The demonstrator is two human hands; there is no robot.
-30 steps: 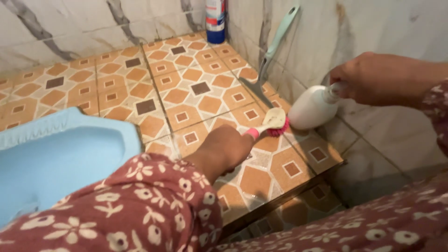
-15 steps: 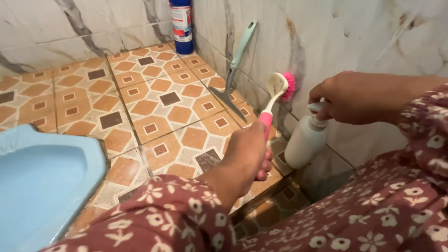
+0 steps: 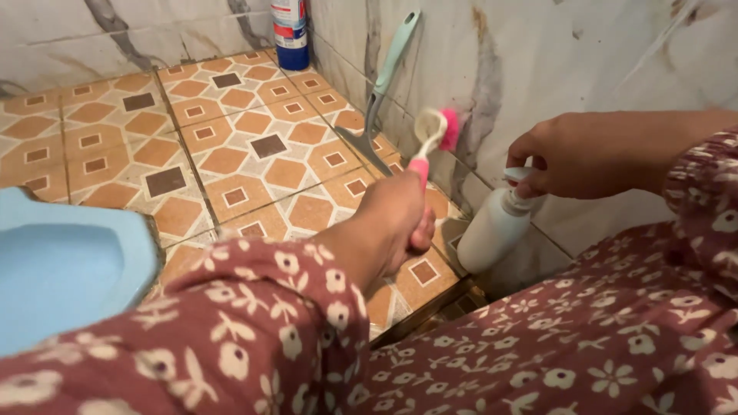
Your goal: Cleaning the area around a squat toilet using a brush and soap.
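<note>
From the head camera, the left hand (image 3: 396, 219) is wrapped tight around the pink handle of a scrub brush (image 3: 432, 134), holding it upright so the pink bristles press sideways against the marble wall (image 3: 584, 69) — a grip that suits scrubbing a vertical face. The right hand (image 3: 573, 157) is clenched on the neck of a white bottle (image 3: 492, 228), tipped nozzle-up with its base low by the wall (ready to squirt, it seems). A green-handled scraper (image 3: 388, 73) leans in the corner, a blue bottle (image 3: 290, 31) stands beyond, and a blue squat toilet (image 3: 61, 265) sits left on the patterned floor (image 3: 231, 138).
</note>
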